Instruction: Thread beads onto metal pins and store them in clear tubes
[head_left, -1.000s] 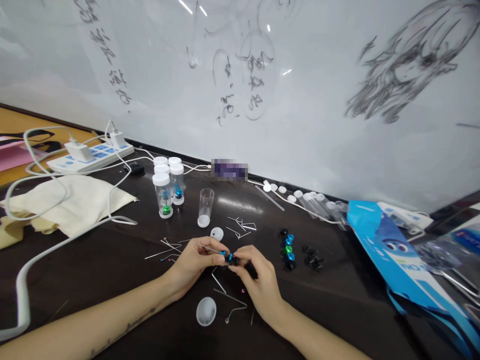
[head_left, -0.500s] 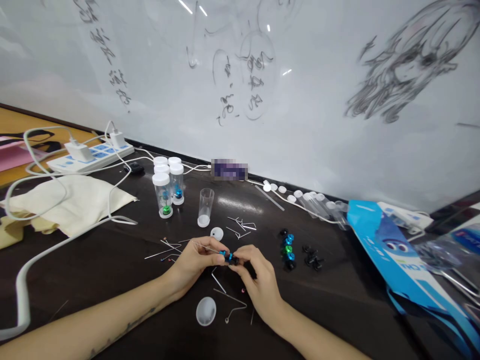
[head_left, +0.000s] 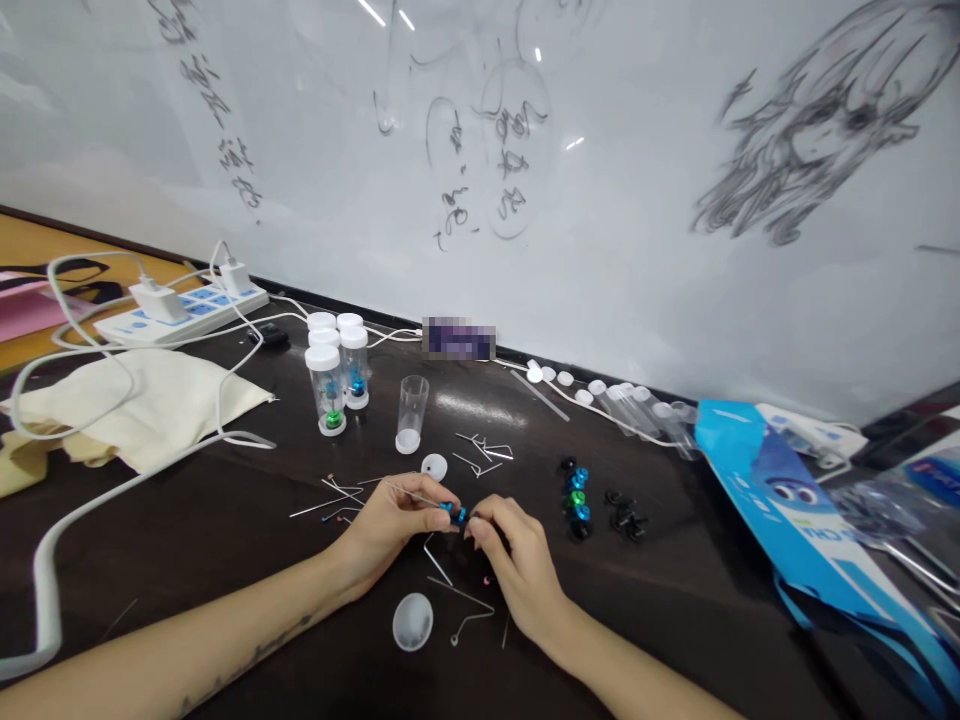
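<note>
My left hand (head_left: 390, 518) pinches a small blue spool-shaped metal part (head_left: 453, 513) between thumb and fingers. A thin metal wire (head_left: 410, 493) runs across the left fingers toward that part. At its right end, the closed fingertips of my right hand (head_left: 521, 565) pinch a small black piece, mostly hidden by them. Below the hands lie a bent wire (head_left: 474, 601) with a looped end and a round white cap (head_left: 412, 622). Another white cap (head_left: 434, 467) rests just beyond my left hand. Several thin pins (head_left: 339, 490) lie left of it.
Capped clear tubes (head_left: 326, 395) stand at the back left, near an uncapped tube (head_left: 412, 415). Blue, green and black spools (head_left: 577, 498) sit right of the hands, beside black screw-like pieces (head_left: 625, 515). A blue bag (head_left: 772, 500) lies at right; a white cable (head_left: 46, 590) loops at left.
My right fingertips have shifted slightly right, away from the blue part, and more of its right end shows. My left hand stays nearly still.
</note>
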